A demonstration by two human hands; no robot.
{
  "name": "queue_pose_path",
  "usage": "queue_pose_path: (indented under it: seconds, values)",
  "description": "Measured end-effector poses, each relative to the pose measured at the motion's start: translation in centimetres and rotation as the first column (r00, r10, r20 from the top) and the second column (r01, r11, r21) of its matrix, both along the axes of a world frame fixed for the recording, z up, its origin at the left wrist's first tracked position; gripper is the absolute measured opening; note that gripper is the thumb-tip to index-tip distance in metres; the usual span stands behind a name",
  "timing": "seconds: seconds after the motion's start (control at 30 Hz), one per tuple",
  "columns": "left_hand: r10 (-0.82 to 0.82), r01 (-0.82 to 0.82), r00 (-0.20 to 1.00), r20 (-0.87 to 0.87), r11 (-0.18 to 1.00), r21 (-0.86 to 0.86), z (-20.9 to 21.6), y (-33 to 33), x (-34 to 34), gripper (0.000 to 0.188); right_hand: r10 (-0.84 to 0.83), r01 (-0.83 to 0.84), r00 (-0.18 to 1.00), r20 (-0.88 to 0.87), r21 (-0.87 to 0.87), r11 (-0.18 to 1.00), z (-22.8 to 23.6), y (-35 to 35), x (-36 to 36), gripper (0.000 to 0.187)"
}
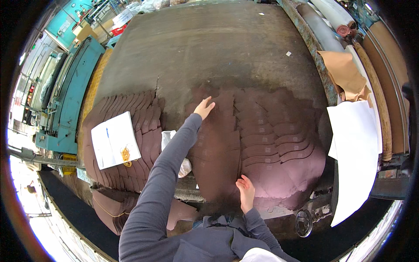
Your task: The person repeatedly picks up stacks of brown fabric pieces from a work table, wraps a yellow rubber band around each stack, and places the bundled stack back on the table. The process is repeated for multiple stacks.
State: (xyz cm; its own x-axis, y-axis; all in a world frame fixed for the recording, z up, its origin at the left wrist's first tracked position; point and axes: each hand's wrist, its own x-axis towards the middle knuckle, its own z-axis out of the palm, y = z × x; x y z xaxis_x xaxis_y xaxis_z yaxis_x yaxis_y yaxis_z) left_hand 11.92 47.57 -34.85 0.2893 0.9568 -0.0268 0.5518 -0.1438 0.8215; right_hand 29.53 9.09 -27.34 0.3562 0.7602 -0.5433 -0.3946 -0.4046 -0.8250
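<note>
Dark brown cut pieces of leather-like sheet lie in overlapping rows on the big worn table. My left hand [204,108] reaches far forward with fingers stretched out, at the far end of a long brown piece [216,153]. Near that piece's lower right edge is my right hand [246,192], its fingers loosely apart and nothing visible in them. To the right, fanned stacks of curved brown pieces [261,150] spread toward a pinkish-brown sheet [288,177]. More overlapping brown pieces [146,122] lie at left, under a white paper pad [114,140] with yellow rubber bands [125,153] on it.
A crumpled white plastic bag [185,168] lies beside my left forearm. Bundled brown pieces [109,209] sit at the near left. White sheets [355,144], a tan piece [345,74] and long rolls [321,28] line the right edge. A teal machine [72,98] stands left.
</note>
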Motion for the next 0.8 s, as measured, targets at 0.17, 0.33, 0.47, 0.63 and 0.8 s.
queue_pose_path:
  seconds: [0.17,0.33,0.47,0.63,0.8]
  values:
    - [-0.066,0.043,0.958,-0.28,0.995,-0.089,0.6,1.9,2.2,0.064,-0.023,0.023,1.0,0.013,-0.058,0.998,-0.9,0.1,0.0,0.043]
    - [-0.151,0.149,0.974,-0.17,0.989,-0.02,7.2,-1.9,-2.5,0.067,0.046,-0.048,0.977,0.209,0.005,0.999,-2.3,-0.3,-2.2,0.057]
    - [-0.369,0.382,0.893,-0.257,0.924,-0.002,16.5,-11.7,-3.8,0.062,0.092,-0.108,0.965,0.247,0.051,0.993,-0.8,0.3,-3.9,0.06]
    - [-0.364,0.529,0.771,-0.522,0.823,0.208,16.7,-25.1,-3.2,0.079,0.088,-0.137,0.975,0.205,0.236,0.962,-3.7,-0.5,-4.2,0.062]
    - [-0.131,0.286,0.909,-0.395,0.885,0.366,17.7,-31.8,-3.7,0.048,0.123,-0.159,0.984,0.131,0.317,0.935,-4.6,-2.0,-4.2,0.07]
